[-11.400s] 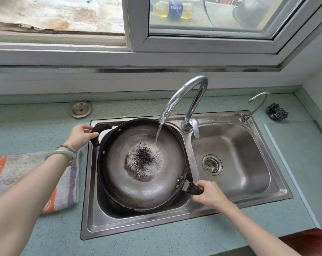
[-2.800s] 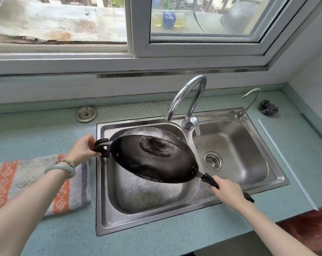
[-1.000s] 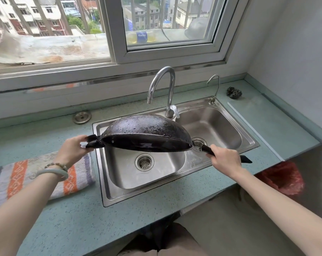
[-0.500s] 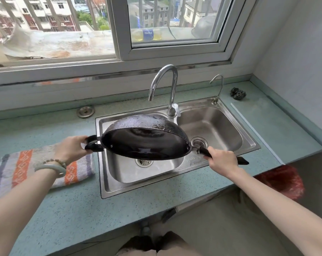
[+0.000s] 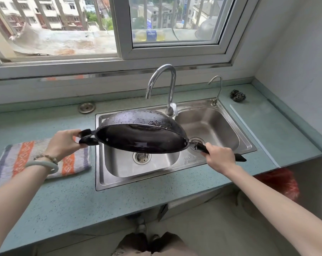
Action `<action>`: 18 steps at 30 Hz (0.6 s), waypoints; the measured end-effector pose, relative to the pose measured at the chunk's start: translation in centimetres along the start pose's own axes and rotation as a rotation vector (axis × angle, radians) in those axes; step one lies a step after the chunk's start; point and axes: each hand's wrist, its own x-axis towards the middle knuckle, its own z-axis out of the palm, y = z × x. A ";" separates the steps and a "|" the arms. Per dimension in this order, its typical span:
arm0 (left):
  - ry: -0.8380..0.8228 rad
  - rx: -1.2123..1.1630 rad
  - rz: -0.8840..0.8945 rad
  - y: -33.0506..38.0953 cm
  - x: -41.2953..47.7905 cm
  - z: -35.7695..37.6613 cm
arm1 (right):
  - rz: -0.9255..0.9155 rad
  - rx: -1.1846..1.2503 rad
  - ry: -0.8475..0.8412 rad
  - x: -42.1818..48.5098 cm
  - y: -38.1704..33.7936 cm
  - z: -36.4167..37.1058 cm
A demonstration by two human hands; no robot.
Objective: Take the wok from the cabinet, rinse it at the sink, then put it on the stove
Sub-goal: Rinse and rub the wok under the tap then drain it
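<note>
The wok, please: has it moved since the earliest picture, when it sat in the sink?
Yes. The wok has risen out of the sink's left basin and been turned over; it now hangs above that basin, tipped mostly upside down.

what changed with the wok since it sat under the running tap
The wok was lifted out of the left basin of the sink and turned nearly upside down, wet underside up, held above the basin. Water no longer runs from the faucet. Unchanged: the left hand grips the loop handle, the right hand the long handle; the striped towel and steel scrubber lie where they were.
</note>
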 end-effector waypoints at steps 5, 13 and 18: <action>0.040 0.021 0.017 0.1 -0.2 0.0 | 0.003 0.022 0.035 0.0 0.5 0.0; 0.074 0.035 0.002 1.0 -1.3 0.6 | -0.019 0.015 0.046 -0.9 0.5 -0.2; 0.038 0.083 -0.028 1.0 -2.4 0.7 | -0.033 -0.025 0.021 -0.4 0.9 -1.4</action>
